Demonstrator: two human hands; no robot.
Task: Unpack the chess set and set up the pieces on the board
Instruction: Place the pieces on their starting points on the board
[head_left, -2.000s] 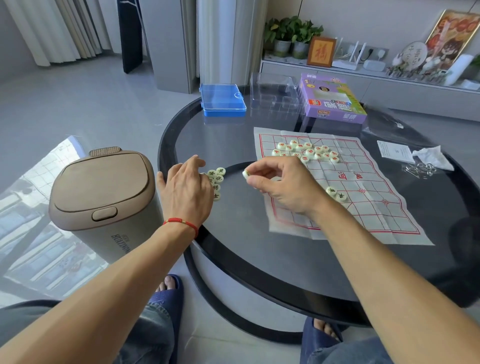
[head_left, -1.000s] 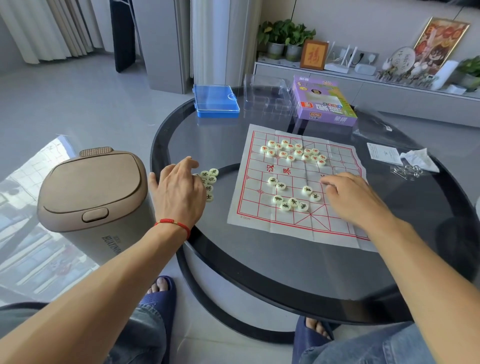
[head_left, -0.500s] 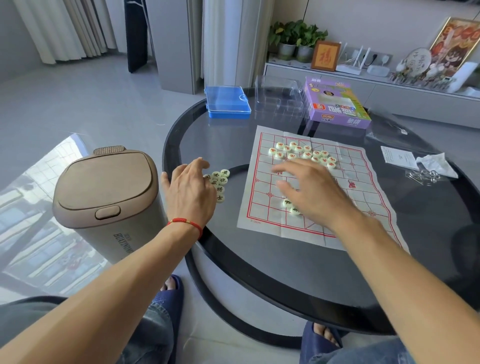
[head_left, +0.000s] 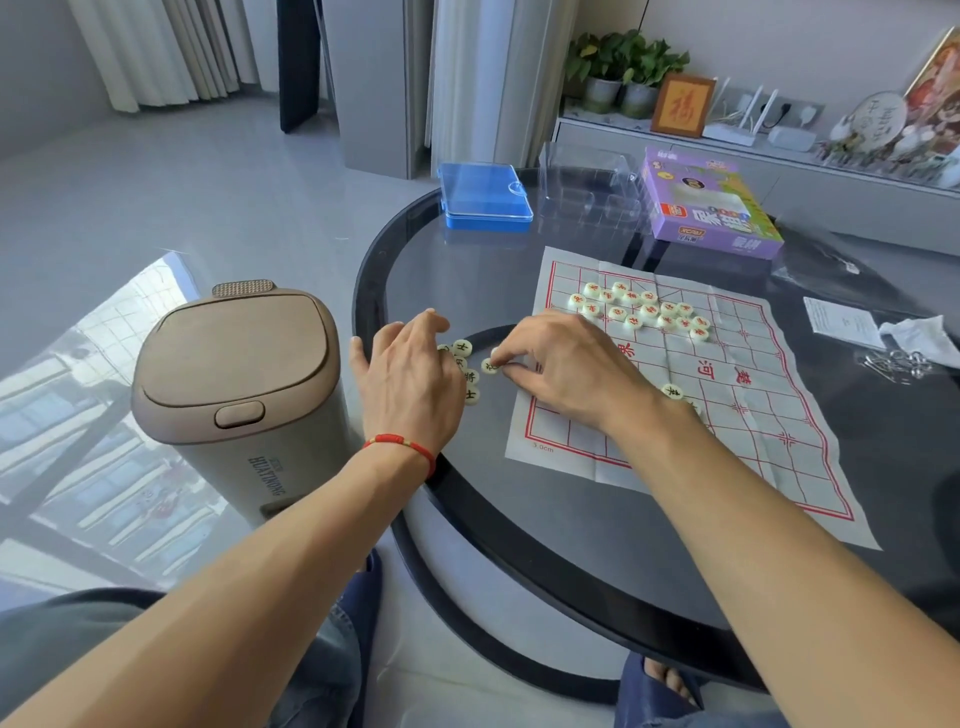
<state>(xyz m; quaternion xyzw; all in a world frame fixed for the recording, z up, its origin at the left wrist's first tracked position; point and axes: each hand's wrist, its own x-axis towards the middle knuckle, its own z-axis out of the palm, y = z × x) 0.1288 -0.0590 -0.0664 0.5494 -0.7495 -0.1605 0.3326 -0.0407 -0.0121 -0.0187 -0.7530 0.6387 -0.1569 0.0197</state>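
Note:
A white paper board (head_left: 727, 395) with a red grid lies on the round glass table (head_left: 415, 249). Several round cream pieces with red characters (head_left: 639, 309) are bunched at its far left corner. One dark-lettered piece (head_left: 674, 392) shows on the board beside my right wrist. Left of the board, a small group of dark-lettered pieces (head_left: 467, 371) lies on the glass. My left hand (head_left: 410, 379) rests flat beside and partly over that group. My right hand (head_left: 566, 364) reaches off the board's left edge and its fingertips pinch a dark-lettered piece (head_left: 490, 367) on the glass.
A blue plastic case (head_left: 483, 197), a clear tray (head_left: 587, 192) and a purple box (head_left: 706, 208) stand at the table's far side. A paper slip (head_left: 836, 322), a crumpled bag (head_left: 919, 338) and metal clips (head_left: 893, 361) lie at right. A beige bin (head_left: 239, 384) stands left of the table.
My right hand left the middle of the board and moved left, off its edge, to a piece by the left group. My left hand stayed put.

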